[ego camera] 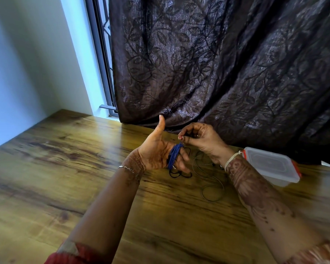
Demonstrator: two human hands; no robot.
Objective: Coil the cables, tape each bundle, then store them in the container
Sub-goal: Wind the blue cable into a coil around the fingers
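On my feed, the blue cable (173, 157) sits as a tight matte coil round the straight fingers of the left hand (156, 155), thumb up. The right hand (200, 141) pinches its end beside the coil, and the tip is too dark to read. Thin black cables (208, 180) loop on the grained wooden table (65, 159). The right forearm partly hides the clear plastic container (272, 164).

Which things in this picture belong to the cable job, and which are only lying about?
For the job: blue cable, wound round the fingers of the left hand; right hand, pinching what seems to be its end; black cables and thin cable loops on the table; lidded container.

Only lying about: curtain; window frame.
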